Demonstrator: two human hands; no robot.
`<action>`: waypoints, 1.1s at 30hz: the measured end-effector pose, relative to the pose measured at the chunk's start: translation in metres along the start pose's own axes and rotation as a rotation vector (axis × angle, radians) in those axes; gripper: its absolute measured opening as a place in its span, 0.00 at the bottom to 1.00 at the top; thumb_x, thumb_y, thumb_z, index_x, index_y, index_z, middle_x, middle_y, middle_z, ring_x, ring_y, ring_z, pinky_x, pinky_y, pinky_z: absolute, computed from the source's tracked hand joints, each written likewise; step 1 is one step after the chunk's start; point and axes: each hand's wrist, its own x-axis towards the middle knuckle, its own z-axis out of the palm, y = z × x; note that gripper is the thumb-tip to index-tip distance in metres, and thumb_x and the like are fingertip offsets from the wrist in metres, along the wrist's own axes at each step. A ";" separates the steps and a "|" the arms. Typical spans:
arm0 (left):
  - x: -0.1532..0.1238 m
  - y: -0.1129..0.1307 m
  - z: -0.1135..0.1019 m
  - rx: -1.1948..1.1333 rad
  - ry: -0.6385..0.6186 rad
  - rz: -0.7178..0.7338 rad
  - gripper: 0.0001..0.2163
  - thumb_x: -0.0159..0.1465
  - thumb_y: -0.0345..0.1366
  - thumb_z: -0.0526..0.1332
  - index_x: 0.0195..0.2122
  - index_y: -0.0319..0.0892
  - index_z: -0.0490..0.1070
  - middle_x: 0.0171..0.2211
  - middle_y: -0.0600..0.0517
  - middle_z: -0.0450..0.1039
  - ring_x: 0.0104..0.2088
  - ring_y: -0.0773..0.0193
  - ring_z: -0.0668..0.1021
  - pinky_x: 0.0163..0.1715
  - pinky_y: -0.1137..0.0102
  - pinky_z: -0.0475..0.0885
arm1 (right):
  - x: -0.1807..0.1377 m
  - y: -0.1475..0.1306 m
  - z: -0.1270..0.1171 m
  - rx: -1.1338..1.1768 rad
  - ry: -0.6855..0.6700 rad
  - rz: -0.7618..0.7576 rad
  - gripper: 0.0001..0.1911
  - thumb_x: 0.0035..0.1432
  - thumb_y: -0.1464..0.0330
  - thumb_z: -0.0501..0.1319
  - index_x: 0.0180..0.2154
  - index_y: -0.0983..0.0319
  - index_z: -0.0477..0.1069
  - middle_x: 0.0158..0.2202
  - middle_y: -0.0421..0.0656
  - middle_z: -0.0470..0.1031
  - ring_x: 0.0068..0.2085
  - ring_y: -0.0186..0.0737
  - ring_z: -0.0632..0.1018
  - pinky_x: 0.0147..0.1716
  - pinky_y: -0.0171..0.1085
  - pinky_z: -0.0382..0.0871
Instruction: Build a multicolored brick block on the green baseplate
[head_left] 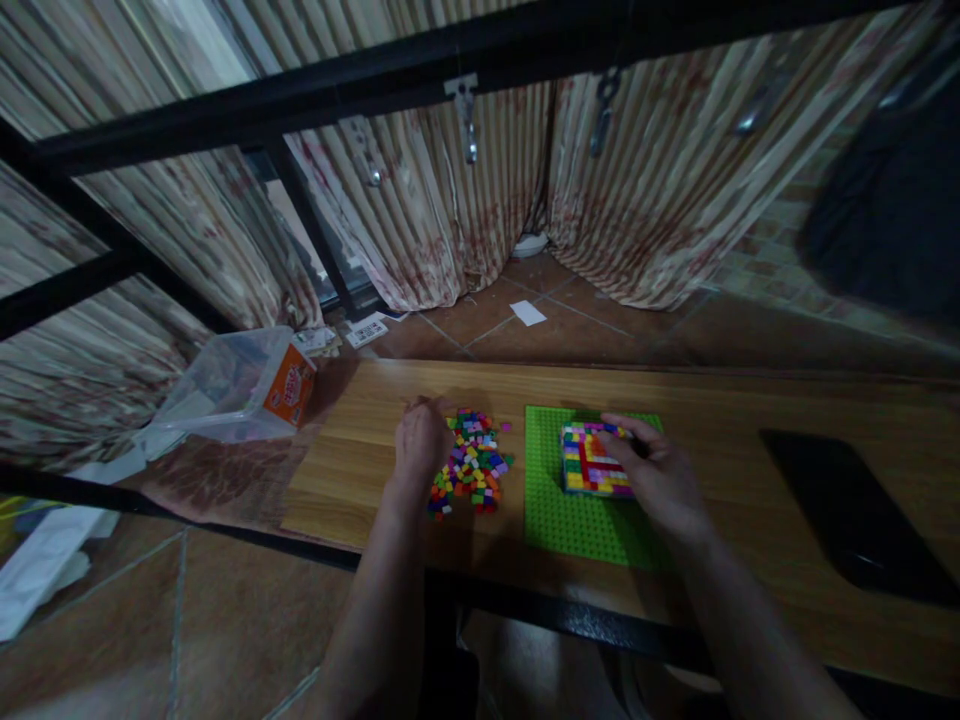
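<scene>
A green baseplate (570,520) lies on the wooden table (735,420). A multicoloured block of small bricks (592,462) stands on its upper right part. My right hand (660,475) rests against the right side of that block, fingers curled over its top edge. Left of the plate lies a loose pile of small coloured bricks (474,465). My left hand (421,440) sits at the pile's left edge with fingers bent down into the bricks; what they hold, if anything, is hidden.
A dark flat rectangle (855,515) lies at the table's right. A clear plastic box with an orange label (240,385) lies tipped on the floor at left. Black metal bars (375,95) cross overhead. Striped curtains hang behind, and a white paper (528,313) lies on the tiles.
</scene>
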 end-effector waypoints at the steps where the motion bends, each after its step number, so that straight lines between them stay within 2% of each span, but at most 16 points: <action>1: 0.001 -0.003 0.000 0.018 -0.012 0.016 0.19 0.58 0.21 0.54 0.45 0.41 0.79 0.44 0.41 0.78 0.48 0.52 0.78 0.53 0.62 0.70 | 0.001 0.001 0.000 -0.012 0.005 -0.003 0.25 0.46 0.53 0.68 0.44 0.59 0.78 0.31 0.42 0.81 0.29 0.43 0.79 0.29 0.41 0.74; 6: 0.003 -0.004 0.001 0.066 -0.077 0.086 0.19 0.56 0.20 0.55 0.42 0.43 0.81 0.41 0.43 0.79 0.48 0.54 0.78 0.55 0.62 0.69 | 0.002 0.004 -0.002 -0.056 -0.007 -0.018 0.25 0.47 0.53 0.67 0.45 0.58 0.78 0.30 0.42 0.81 0.29 0.44 0.80 0.28 0.41 0.73; 12: 0.002 -0.004 -0.001 0.102 -0.054 0.066 0.13 0.57 0.25 0.59 0.38 0.42 0.80 0.40 0.42 0.79 0.45 0.53 0.79 0.51 0.64 0.71 | 0.001 0.003 -0.001 -0.073 -0.016 -0.012 0.25 0.49 0.53 0.67 0.46 0.59 0.78 0.29 0.42 0.80 0.28 0.43 0.79 0.28 0.41 0.73; 14: 0.002 -0.005 -0.004 0.088 -0.038 0.048 0.11 0.57 0.26 0.59 0.38 0.40 0.79 0.41 0.41 0.78 0.45 0.52 0.79 0.49 0.65 0.71 | 0.002 0.005 -0.002 -0.081 -0.007 -0.029 0.24 0.50 0.54 0.67 0.46 0.59 0.77 0.31 0.43 0.81 0.29 0.43 0.79 0.30 0.42 0.73; 16: 0.003 -0.005 -0.008 0.029 -0.015 0.015 0.11 0.58 0.28 0.60 0.40 0.40 0.78 0.41 0.41 0.78 0.44 0.52 0.79 0.47 0.64 0.72 | 0.003 0.008 -0.003 -0.075 0.059 -0.100 0.23 0.51 0.54 0.66 0.46 0.59 0.77 0.36 0.45 0.81 0.33 0.44 0.80 0.33 0.44 0.74; 19: 0.002 0.002 -0.009 -0.173 -0.001 0.002 0.09 0.58 0.30 0.60 0.40 0.41 0.76 0.37 0.45 0.79 0.39 0.55 0.80 0.43 0.65 0.72 | 0.003 0.008 -0.003 -0.077 0.223 -0.297 0.19 0.54 0.55 0.65 0.43 0.58 0.78 0.43 0.46 0.79 0.41 0.46 0.79 0.41 0.47 0.73; 22: -0.006 0.018 0.002 -0.538 -0.046 0.087 0.06 0.57 0.30 0.61 0.36 0.41 0.73 0.34 0.50 0.79 0.36 0.61 0.80 0.40 0.69 0.73 | -0.004 0.001 -0.001 -0.123 0.286 -0.469 0.14 0.57 0.57 0.62 0.41 0.58 0.78 0.42 0.45 0.79 0.43 0.45 0.78 0.45 0.46 0.72; 26: -0.028 0.052 0.019 -0.949 -0.183 0.141 0.07 0.56 0.31 0.63 0.36 0.41 0.71 0.36 0.51 0.78 0.37 0.64 0.79 0.40 0.71 0.72 | -0.016 -0.012 0.007 -0.153 0.186 -0.582 0.10 0.60 0.60 0.61 0.39 0.57 0.77 0.37 0.43 0.79 0.40 0.42 0.78 0.43 0.43 0.72; 30: -0.045 0.080 0.024 -1.101 -0.237 0.141 0.06 0.55 0.30 0.64 0.33 0.41 0.70 0.32 0.53 0.74 0.34 0.66 0.76 0.38 0.72 0.71 | -0.023 -0.017 0.013 -0.216 0.005 -0.625 0.09 0.62 0.62 0.60 0.41 0.55 0.77 0.38 0.43 0.79 0.42 0.43 0.78 0.45 0.44 0.71; 33: -0.047 0.090 0.024 -1.158 -0.248 0.126 0.06 0.54 0.31 0.65 0.32 0.41 0.69 0.30 0.55 0.72 0.31 0.68 0.74 0.35 0.74 0.70 | -0.023 -0.016 0.013 -0.265 -0.036 -0.641 0.09 0.62 0.62 0.60 0.40 0.54 0.77 0.39 0.43 0.80 0.43 0.44 0.78 0.46 0.46 0.70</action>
